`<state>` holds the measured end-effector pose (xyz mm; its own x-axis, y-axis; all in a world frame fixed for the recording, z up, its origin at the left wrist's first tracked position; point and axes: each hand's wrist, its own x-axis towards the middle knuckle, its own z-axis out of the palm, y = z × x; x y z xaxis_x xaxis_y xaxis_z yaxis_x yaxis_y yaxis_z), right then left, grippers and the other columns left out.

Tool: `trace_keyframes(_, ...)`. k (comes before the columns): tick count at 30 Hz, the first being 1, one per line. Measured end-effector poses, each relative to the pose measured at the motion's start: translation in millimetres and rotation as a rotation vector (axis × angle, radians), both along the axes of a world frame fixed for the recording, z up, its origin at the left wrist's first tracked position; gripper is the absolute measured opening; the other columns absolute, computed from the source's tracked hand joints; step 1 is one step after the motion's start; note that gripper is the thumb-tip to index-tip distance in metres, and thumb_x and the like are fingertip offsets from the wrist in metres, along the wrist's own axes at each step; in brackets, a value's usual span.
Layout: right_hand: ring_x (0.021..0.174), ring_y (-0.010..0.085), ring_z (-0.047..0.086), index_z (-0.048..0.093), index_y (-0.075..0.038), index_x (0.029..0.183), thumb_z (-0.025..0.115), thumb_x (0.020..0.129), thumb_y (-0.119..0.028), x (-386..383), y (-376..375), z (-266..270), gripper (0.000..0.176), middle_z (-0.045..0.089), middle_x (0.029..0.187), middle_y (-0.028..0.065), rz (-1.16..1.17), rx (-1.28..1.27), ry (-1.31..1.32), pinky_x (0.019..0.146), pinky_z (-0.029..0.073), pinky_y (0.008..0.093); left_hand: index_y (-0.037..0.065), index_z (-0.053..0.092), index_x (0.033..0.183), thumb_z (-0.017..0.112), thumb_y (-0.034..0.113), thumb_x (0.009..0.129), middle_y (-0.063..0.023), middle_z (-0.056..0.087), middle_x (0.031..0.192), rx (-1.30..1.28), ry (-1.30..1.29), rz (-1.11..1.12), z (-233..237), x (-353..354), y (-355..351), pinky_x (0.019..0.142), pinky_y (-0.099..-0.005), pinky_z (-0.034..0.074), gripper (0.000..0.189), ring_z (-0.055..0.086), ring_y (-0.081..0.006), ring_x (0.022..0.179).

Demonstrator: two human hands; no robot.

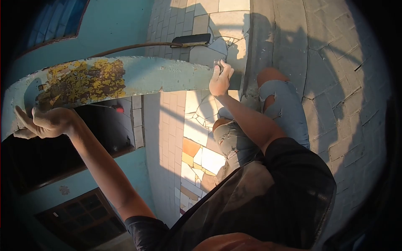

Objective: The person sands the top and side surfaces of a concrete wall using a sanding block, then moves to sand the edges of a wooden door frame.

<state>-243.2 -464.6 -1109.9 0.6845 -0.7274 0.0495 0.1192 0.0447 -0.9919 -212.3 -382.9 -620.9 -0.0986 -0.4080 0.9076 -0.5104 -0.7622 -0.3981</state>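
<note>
A long, curved pale-blue panel (167,73) stretches across the upper left, with a patch of flaking yellow and brown paint. My left hand (50,122) lies against its lower edge near the far-left end, fingers spread over the surface. At the panel's narrow right end, my right hand (220,79) is closed, thumb and fingers pinching together. A small shiny bit shows between those fingertips, but I cannot tell what it is.
Below the panel is a dark opening (63,154) in a turquoise wall (125,167). A brown pole (138,46) with a dark flat head (191,39) lies beyond the panel. Broken-tile flooring (211,160) borders grey paving (331,96), and my ripped jeans (280,104) show at right.
</note>
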Motion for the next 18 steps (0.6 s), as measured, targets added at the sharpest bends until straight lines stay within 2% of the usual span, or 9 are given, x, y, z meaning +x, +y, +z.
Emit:
trace_keyframes(2, 0.111, 0.0374, 0.049, 0.048, 0.002, 0.133, 0.054, 0.105, -0.013, 9.7, 11.5, 23.1, 0.033, 0.058, 0.12, 0.0237, 0.0, 0.103, 0.231, 0.1, 0.04, 0.0461, -0.005, 0.074, 0.114, 0.042, 0.02, 0.093, -0.0231, 0.064, 0.136, 0.042, -0.027, 0.052, 1.5, -1.1, 2.4, 0.12, -0.0523, 0.031, 0.046, 0.026, -0.0385, 0.152)
trace_keyframes(6, 0.101, 0.0367, 0.05, 0.051, -0.002, 0.131, 0.067, 0.096, -0.013, -5.3, -14.8, 206.1, 0.04, 0.052, 0.109, 0.019, 0.149, -0.05, -0.506, 0.09, 0.044, 0.0481, -0.004, 0.073, 0.115, 0.043, 0.017, 0.095, -0.019, 0.059, 0.144, -0.072, 0.032, -0.013, -9.1, -8.6, -22.0, 0.121, -0.0542, 0.029, 0.042, 0.024, -0.039, 0.153)
trace_keyframes(8, 0.099, 0.0359, 0.05, 0.052, -0.003, 0.131, 0.069, 0.095, -0.014, 10.3, -25.7, 228.4, 0.042, 0.051, 0.109, 0.0185, 0.141, -0.137, -0.594, 0.089, 0.045, 0.0472, -0.004, 0.072, 0.116, 0.044, 0.016, 0.094, -0.0193, 0.056, 0.148, -0.099, 0.078, -0.046, -5.6, -6.5, -13.0, 0.122, -0.0541, 0.028, 0.041, 0.022, -0.039, 0.154)
trace_keyframes(9, 0.097, 0.0352, 0.051, 0.053, -0.004, 0.132, 0.071, 0.093, -0.014, 16.6, -25.6, 232.0, 0.044, 0.05, 0.109, 0.0179, 0.131, -0.222, -0.674, 0.088, 0.046, 0.0463, -0.003, 0.073, 0.115, 0.046, 0.017, 0.093, -0.0202, 0.055, 0.148, 0.013, 0.038, 0.069, -1.1, -6.3, -1.6, 0.121, -0.0551, 0.029, 0.04, 0.021, -0.0398, 0.155)
trace_keyframes(11, 0.1, 0.0372, 0.052, 0.056, 0.0, 0.13, 0.068, 0.096, -0.012, 4.9, -26.3, 174.6, 0.039, 0.052, 0.114, 0.0198, 0.167, -0.145, -0.559, 0.093, 0.045, 0.0465, -0.002, 0.073, 0.114, 0.047, 0.017, 0.092, -0.0211, 0.054, 0.149, 0.127, -0.007, 0.182, -0.7, -3.0, 3.5, 0.12, -0.0562, 0.03, 0.039, 0.02, -0.0406, 0.155)
trace_keyframes(14, 0.103, 0.037, 0.053, 0.053, 0.005, 0.13, 0.059, 0.102, -0.009, -4.3, -4.7, 10.3, 0.032, 0.063, 0.111, 0.0219, 0.047, -0.132, -0.169, 0.094, 0.044, 0.0465, 0.0, 0.074, 0.1, 0.051, 0.017, 0.092, -0.0145, 0.065, 0.139, -0.11, 0.002, -0.068, -13.5, -4.8, -25.0, 0.12, -0.0617, 0.029, 0.03, 0.02, -0.0426, 0.155)
trace_keyframes(15, 0.104, 0.0372, 0.053, 0.053, 0.005, 0.129, 0.059, 0.102, -0.01, -2.3, 3.8, -21.7, 0.032, 0.062, 0.111, 0.022, 0.004, -0.072, -0.028, 0.094, 0.044, 0.0463, 0.0, 0.074, 0.097, 0.052, 0.017, 0.092, -0.0125, 0.067, 0.136, -0.09, 0.02, -0.035, -10.4, -5.0, -15.7, 0.12, -0.061, 0.029, 0.028, 0.019, -0.0419, 0.155)
trace_keyframes(16, 0.104, 0.0373, 0.052, 0.052, 0.006, 0.129, 0.058, 0.103, -0.01, 1.0, 4.4, -37.2, 0.031, 0.061, 0.111, 0.0221, -0.046, -0.02, 0.107, 0.095, 0.043, 0.046, 0.0, 0.074, 0.096, 0.053, 0.017, 0.092, -0.0115, 0.068, 0.135, -0.087, 0.024, -0.026, -5.8, -1.3, -5.7, 0.121, -0.0606, 0.03, 0.027, 0.019, -0.0416, 0.155)
trace_keyframes(18, 0.104, 0.0377, 0.052, 0.052, 0.005, 0.129, 0.059, 0.103, -0.011, 8.5, -3.1, 21.9, 0.031, 0.06, 0.109, 0.0218, -0.023, 0.011, -0.006, 0.096, 0.043, 0.0461, 0.0, 0.074, 0.094, 0.054, 0.016, 0.091, -0.0107, 0.069, 0.134, 0.0, 0.013, -0.051, 5.9, 9.5, 17.7, 0.121, -0.0586, 0.03, 0.026, 0.017, -0.0402, 0.156)
